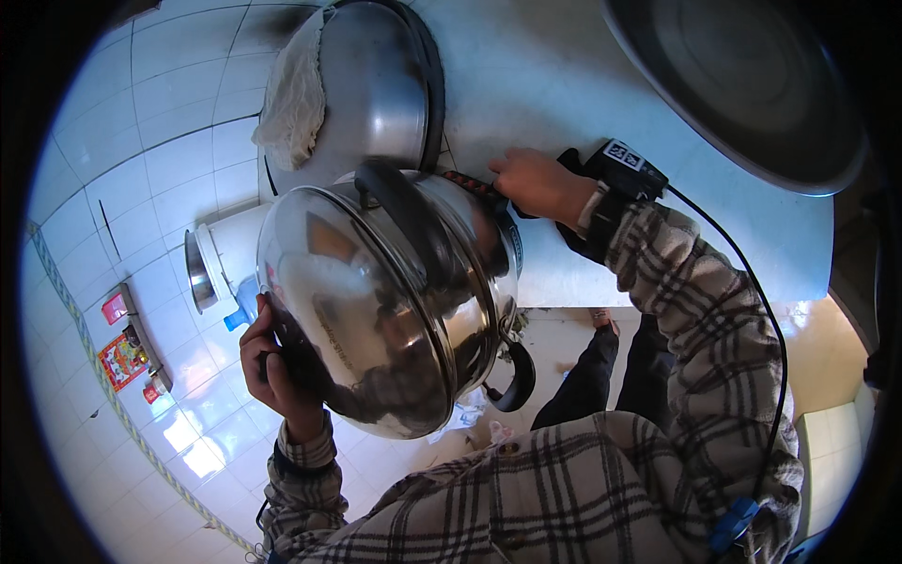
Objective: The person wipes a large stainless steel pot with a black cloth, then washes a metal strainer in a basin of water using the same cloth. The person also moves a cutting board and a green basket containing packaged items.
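Note:
A shiny stainless-steel pot (468,282) with black side handles fills the middle, tilted, its domed metal lid (352,310) on it facing left. My left hand (278,374) grips the black handle at the lid's centre. Beyond the pot, my right hand (535,183) is curled by the pot's far side, around the end of a dark strip with a red pattern (468,185); the fingers are partly hidden. A wearable device (624,169) with a printed marker and a black cable is on my right wrist.
A large metal basin (740,77) stands upper right on the pale worktop (564,92). At the top left, a big metal vessel (380,84) has a whitish cloth (299,99) over it. A white bucket (232,247) and a blue water bottle (246,303) are by the tiled wall.

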Demonstrator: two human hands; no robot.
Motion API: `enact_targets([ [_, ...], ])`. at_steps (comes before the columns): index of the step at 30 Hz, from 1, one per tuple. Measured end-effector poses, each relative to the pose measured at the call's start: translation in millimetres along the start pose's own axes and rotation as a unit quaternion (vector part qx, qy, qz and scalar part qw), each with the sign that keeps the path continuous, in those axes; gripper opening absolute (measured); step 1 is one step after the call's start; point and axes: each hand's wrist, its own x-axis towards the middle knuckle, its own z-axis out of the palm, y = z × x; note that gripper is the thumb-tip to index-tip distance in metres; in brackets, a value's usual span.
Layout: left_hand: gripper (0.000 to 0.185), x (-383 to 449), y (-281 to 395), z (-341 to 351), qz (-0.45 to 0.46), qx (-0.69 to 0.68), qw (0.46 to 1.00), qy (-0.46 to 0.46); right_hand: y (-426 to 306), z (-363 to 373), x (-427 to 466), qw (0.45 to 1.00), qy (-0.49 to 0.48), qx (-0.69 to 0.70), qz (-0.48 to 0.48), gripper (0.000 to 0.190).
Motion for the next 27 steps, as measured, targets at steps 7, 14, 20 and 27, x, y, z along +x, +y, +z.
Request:
enact_targets([
  [7,0.023,-0.5,1.4,-1.2,-0.011,-0.001,1.000,0.002,7.5,-3.7,-1.6,0.977,0.047,0.145,0.150,0.010],
  [14,0.023,0.0,-0.5,-2.4,0.001,-0.014,1.000,0.003,8.6,24.4,8.3,0.974,0.002,0.213,0.079,0.014],
  [20,0.022,-0.2,-0.6,-2.0,-0.010,-0.006,1.000,0.006,-7.0,3.2,12.3,0.989,-0.073,0.085,0.092,0.014],
  [27,0.022,-0.5,0.8,-4.4,0.002,0.013,1.000,-0.001,-4.6,-11.2,17.4,0.990,-0.012,0.039,0.133,0.015],
])
